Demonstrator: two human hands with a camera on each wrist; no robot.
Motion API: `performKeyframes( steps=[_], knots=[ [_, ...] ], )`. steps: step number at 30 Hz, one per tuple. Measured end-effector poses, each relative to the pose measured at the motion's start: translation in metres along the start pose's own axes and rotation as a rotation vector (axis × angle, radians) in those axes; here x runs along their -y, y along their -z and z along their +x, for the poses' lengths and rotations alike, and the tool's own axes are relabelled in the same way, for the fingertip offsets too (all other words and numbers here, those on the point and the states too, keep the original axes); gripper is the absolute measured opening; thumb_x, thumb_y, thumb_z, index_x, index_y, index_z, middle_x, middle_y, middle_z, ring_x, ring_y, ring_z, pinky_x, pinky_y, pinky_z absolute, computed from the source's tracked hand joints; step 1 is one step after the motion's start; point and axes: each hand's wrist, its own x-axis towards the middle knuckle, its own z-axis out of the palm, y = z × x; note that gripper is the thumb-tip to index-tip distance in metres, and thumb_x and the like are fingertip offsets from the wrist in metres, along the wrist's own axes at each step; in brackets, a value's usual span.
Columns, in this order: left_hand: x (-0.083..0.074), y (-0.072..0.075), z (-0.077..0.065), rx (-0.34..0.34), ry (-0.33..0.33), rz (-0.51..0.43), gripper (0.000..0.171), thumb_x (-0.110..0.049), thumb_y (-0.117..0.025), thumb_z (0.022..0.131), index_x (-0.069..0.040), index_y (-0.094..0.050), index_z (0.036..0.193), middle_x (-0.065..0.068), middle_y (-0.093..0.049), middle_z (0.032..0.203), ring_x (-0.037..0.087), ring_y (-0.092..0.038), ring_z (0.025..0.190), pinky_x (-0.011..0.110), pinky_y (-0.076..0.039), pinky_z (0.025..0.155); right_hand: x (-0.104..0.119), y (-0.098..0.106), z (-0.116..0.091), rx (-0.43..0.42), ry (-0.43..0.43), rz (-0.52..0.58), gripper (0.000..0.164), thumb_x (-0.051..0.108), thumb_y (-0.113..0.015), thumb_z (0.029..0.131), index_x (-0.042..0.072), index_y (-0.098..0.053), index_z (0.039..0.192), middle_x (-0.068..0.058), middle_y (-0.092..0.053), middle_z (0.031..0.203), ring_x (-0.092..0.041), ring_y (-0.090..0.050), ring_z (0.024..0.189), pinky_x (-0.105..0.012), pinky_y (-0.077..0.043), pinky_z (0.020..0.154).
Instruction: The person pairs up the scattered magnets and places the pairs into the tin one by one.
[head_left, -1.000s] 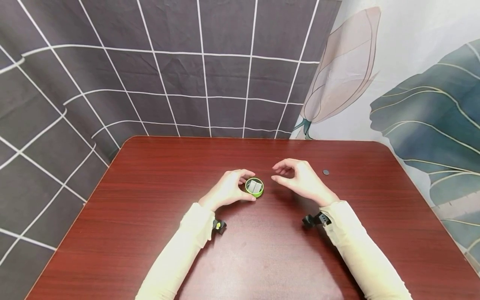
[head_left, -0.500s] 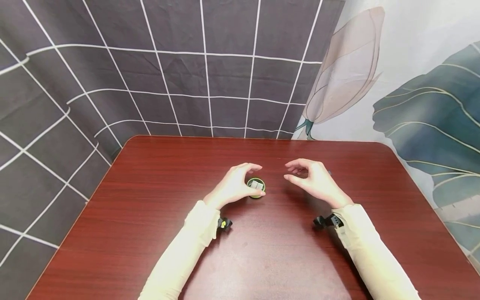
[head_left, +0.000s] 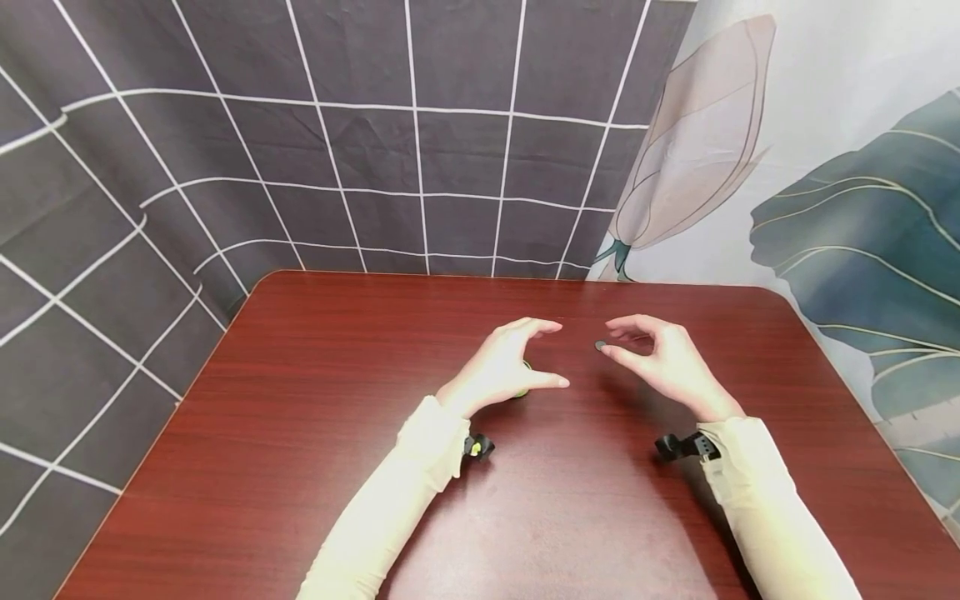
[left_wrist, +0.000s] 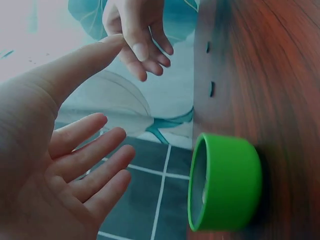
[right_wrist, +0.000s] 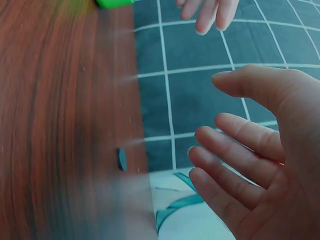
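Observation:
Both hands hover above the table, held apart with palms facing and nothing in the fingers. My left hand (head_left: 506, 367) is over a green round container (left_wrist: 232, 182), which stands upright; in the head view the hand hides most of it. Pale grey contents showed inside it earlier. Farther right is my right hand (head_left: 667, 358), its thumb and fingers spread in a loose curve. Near its fingertips in the head view a small dark disc (head_left: 600, 345) lies on the table. Two thin dark discs appear in the left wrist view, the nearer disc (left_wrist: 212, 89) and the farther disc (left_wrist: 208, 47).
The reddish-brown wooden table (head_left: 360, 350) has rounded far corners. Behind it hangs a dark grey curtain (head_left: 360, 142) with white grid lines. A pale leaf-patterned curtain (head_left: 825, 217) covers the right side. A black strap camera (head_left: 678, 447) sits on the right wrist.
Both hands have moved right. The left hand has gone from beside the green container to above and past it. The right hand has uncovered one dark disc and now covers where another was seen.

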Motion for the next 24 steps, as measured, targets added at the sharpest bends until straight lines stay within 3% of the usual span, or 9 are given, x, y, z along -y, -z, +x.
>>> performKeyframes(
  steps=[7, 12, 15, 19, 22, 24],
  knots=[
    [-0.015, -0.004, 0.015, -0.002, -0.037, 0.026, 0.076, -0.044, -0.087, 0.080, -0.016, -0.056, 0.144, -0.003, -0.059, 0.138, 0.017, -0.056, 0.125, 0.028, -0.039, 0.106, -0.005, 0.018, -0.006, -0.091, 0.011, -0.074, 0.033, 0.024, -0.082, 0.088, 0.012, -0.073, 0.117, -0.003, -0.071, 0.113, -0.028, -0.067, 0.098, -0.018, -0.051, 0.082],
    [-0.024, -0.006, 0.027, 0.011, -0.034, 0.034, 0.076, -0.044, -0.085, 0.082, -0.017, -0.054, 0.146, -0.003, -0.057, 0.140, 0.015, -0.053, 0.127, 0.027, -0.037, 0.107, -0.007, 0.031, -0.008, -0.118, -0.052, -0.097, 0.036, 0.029, -0.081, 0.089, 0.013, -0.072, 0.120, -0.004, -0.071, 0.117, -0.027, -0.067, 0.102, -0.023, -0.049, 0.082],
    [-0.027, -0.008, 0.036, 0.019, -0.025, 0.028, 0.076, -0.043, -0.085, 0.082, -0.017, -0.053, 0.147, -0.004, -0.055, 0.142, 0.014, -0.052, 0.127, 0.027, -0.038, 0.107, -0.010, 0.037, -0.009, -0.120, -0.095, -0.096, 0.038, 0.031, -0.080, 0.090, 0.013, -0.071, 0.122, -0.006, -0.070, 0.120, -0.025, -0.067, 0.102, -0.022, -0.048, 0.080],
    [-0.030, -0.011, 0.049, 0.013, -0.023, 0.006, 0.077, -0.041, -0.086, 0.082, -0.016, -0.053, 0.147, -0.002, -0.056, 0.142, 0.016, -0.053, 0.127, 0.025, -0.039, 0.105, -0.016, 0.044, -0.009, -0.118, -0.138, -0.098, 0.041, 0.035, -0.079, 0.090, 0.013, -0.070, 0.124, -0.008, -0.070, 0.122, -0.010, -0.066, 0.096, -0.015, -0.046, 0.077],
    [-0.030, -0.013, 0.060, 0.010, -0.035, -0.007, 0.076, -0.039, -0.086, 0.081, -0.013, -0.055, 0.145, 0.001, -0.059, 0.138, 0.018, -0.055, 0.125, 0.022, -0.040, 0.103, -0.022, 0.049, -0.008, -0.109, -0.170, -0.107, 0.045, 0.039, -0.078, 0.091, 0.013, -0.069, 0.127, -0.010, -0.069, 0.124, -0.011, -0.067, 0.097, -0.010, -0.044, 0.076],
    [-0.029, -0.015, 0.068, 0.014, -0.040, -0.010, 0.076, -0.038, -0.087, 0.081, -0.012, -0.055, 0.144, 0.002, -0.061, 0.136, 0.018, -0.056, 0.123, 0.020, -0.040, 0.101, -0.026, 0.051, -0.007, -0.099, -0.191, -0.109, 0.048, 0.041, -0.076, 0.091, 0.012, -0.068, 0.128, -0.012, -0.068, 0.126, -0.018, -0.068, 0.101, -0.008, -0.044, 0.076]
  ],
)
